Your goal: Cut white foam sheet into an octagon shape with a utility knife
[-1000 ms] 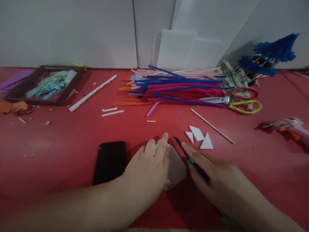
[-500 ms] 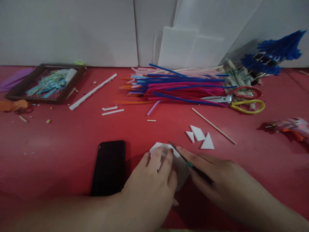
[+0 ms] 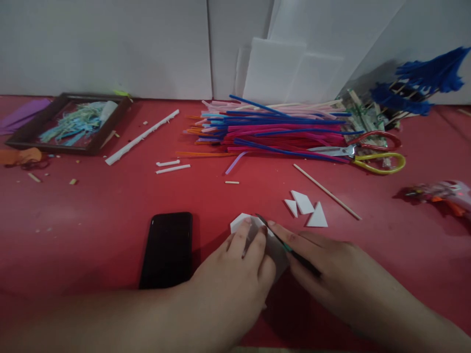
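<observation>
My left hand (image 3: 241,262) lies over a small piece of white board (image 3: 239,223), fingers spread and fingertips pressing on it; much of the piece is hidden beneath. In my right hand (image 3: 327,264) is a slim black cutter knife (image 3: 303,262) with a green part. Its blade slants across the board's right edge, close beside the left fingertips. Just beyond the knife lie white offcuts: a small triangle (image 3: 292,207), a four-sided piece (image 3: 302,202) and a larger triangle (image 3: 317,215). A black phone (image 3: 167,250) rests left of my left hand.
Behind the hands lie a bundle of coloured pipe cleaners (image 3: 279,128) and scissors (image 3: 379,162) with red and yellow handles. A thin wooden stick (image 3: 327,191) sits nearer. A glue gun (image 3: 441,193) is at right, a dark frame (image 3: 22,132) at left. White sheets (image 3: 274,68) lean behind.
The board piece and my left hand have shifted slightly, with the fingers now covering more of the board. The knife stays at the board's right edge. The view has moved a little.
</observation>
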A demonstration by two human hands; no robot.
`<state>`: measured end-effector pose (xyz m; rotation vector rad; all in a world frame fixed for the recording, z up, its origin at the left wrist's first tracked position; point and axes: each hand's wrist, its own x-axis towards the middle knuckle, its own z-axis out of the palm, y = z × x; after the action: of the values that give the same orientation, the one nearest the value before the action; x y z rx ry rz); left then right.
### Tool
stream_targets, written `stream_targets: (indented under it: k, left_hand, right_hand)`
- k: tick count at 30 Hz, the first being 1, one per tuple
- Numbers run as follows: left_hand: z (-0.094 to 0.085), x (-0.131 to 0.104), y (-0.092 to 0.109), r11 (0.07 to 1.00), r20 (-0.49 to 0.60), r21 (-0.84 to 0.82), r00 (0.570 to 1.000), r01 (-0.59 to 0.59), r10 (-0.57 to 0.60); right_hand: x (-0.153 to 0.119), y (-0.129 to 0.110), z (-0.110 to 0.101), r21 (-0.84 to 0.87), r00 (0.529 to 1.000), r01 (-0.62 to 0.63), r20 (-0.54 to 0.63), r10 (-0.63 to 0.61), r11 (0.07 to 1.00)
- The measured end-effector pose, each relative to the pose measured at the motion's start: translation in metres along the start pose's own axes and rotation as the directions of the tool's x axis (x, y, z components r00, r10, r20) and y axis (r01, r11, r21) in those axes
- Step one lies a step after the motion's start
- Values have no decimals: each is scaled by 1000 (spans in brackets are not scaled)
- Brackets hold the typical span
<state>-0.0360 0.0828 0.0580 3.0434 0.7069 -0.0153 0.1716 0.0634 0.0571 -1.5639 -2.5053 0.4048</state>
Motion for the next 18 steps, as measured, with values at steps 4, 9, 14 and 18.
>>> stream_targets:
  k: [4,9,14,18]
  left_hand:
    - [-1,2,0,999,-23,36,999,26,-26]
    - [1,2,0,997,-54,68,998,43,-39]
    - [-5,6,-3,995,61,96,998,-16,10]
    - [-8,10,-2,997,135,45,988,65,-70]
  right_hand:
    - [1,1,0,11,1000,11,5,-11,1000]
    - [1,2,0,24,1000,-1,17,1,1000]
    - [2,3,-1,13,1000,6,31,-6,1000]
    - [2,3,-1,4,1000,19,20,-19,1000]
